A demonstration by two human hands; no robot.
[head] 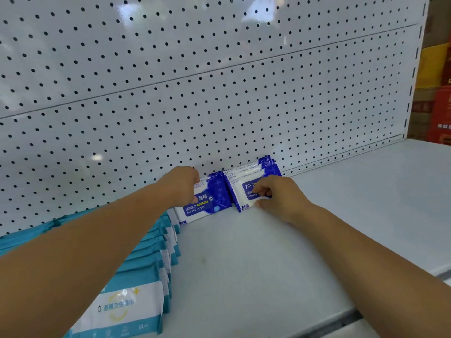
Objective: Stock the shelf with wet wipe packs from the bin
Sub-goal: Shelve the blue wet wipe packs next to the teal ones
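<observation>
Two-handed, faced a tall white perforated metal back panel point(219, 81), biggest thing in sight. Held both forearms out long across the flat white metal shelf point(341, 203), angled inward toward the panel's foot. Had the left forearm above a lapped row of teal-and-white soft plastic wipe packs point(136, 301) lying along the shelf's left side, back to the panel. Gripped with the left hand point(181, 185) the top left corner of a blue-and-white flat plastic alcohol wipe pack point(210, 203), stood on its long edge against the panel, thumb on its face. Pinched with the right hand point(275, 193), fingers curled, the right end of a small upright stack of like blue-and-white packs point(240, 189), touching the first pack's side. Held the hands apart, each on its own packs. Had room rightward over plain shelf surface to the slotted white upright point(412, 76), and forward to the shelf's front lip.
</observation>
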